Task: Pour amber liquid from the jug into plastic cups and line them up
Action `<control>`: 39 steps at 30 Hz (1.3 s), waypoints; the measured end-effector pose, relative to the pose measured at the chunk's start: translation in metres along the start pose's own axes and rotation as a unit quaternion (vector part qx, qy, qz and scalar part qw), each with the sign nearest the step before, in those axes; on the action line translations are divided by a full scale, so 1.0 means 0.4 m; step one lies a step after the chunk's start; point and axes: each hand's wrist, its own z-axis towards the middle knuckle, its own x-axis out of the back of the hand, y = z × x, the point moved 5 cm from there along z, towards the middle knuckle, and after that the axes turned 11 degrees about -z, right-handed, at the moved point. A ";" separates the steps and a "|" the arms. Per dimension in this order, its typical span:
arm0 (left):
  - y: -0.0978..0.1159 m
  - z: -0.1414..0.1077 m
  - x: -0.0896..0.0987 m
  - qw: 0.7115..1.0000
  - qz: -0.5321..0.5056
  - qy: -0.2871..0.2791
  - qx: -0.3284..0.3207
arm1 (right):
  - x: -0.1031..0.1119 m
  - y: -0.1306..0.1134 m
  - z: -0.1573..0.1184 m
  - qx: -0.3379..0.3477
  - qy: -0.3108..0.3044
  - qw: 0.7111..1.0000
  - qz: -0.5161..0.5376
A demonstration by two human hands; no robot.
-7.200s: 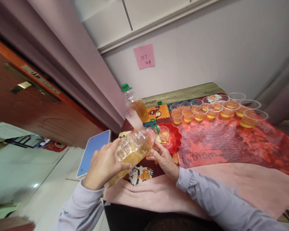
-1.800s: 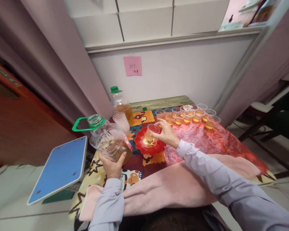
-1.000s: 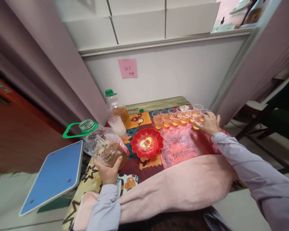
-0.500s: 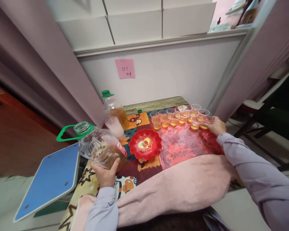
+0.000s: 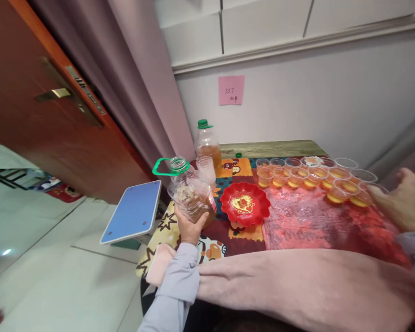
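Note:
My left hand [image 5: 191, 227] is wrapped round the lower part of an uncapped clear jug [image 5: 193, 191] with a green handle and amber liquid, tilted slightly to the left. On the right, my right hand [image 5: 399, 200] has its fingers apart beside the nearest of several clear cups [image 5: 309, 177] of amber liquid; nothing shows in its grasp. The cups stand in rows on the red, wet-looking part of the cloth. A stack of clear cups [image 5: 206, 169] is just behind the held jug. Between jug and cups lies a red scalloped dish [image 5: 245, 204].
Behind the cup stack stands a second jug [image 5: 209, 150] with a green cap. A loose green cap [image 5: 238, 155] lies near the table's back edge. At the left are a blue board [image 5: 131, 210] and a brown door [image 5: 55, 101]. Pink fabric [image 5: 297, 281] covers the front.
The view has turned left, showing more of the door. My right hand has let go of the rightmost cup and opened. The held jug stands more upright than before.

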 end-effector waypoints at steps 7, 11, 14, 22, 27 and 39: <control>-0.002 -0.005 -0.003 0.999 -0.031 -0.011 0.000 | 0.238 -0.608 -0.099 0.299 -0.050 0.910 0.284; -0.005 -0.007 -0.001 1.000 -0.026 -0.006 0.005 | 0.195 -0.911 -0.179 0.448 -0.136 0.829 0.308; -0.011 -0.009 0.003 1.000 -0.025 -0.002 0.007 | 0.119 -1.074 -0.215 0.508 -0.186 0.803 0.251; -0.010 -0.010 0.003 0.999 -0.039 -0.017 0.011 | 0.035 -1.241 -0.249 0.558 -0.239 0.786 0.115; -0.009 -0.012 0.001 0.999 -0.048 -0.018 0.018 | 0.014 -1.245 -0.253 0.558 -0.244 0.787 0.100; -0.022 -0.013 0.001 0.999 -0.046 -0.023 0.015 | -0.004 -1.210 -0.241 0.515 -0.215 0.821 0.123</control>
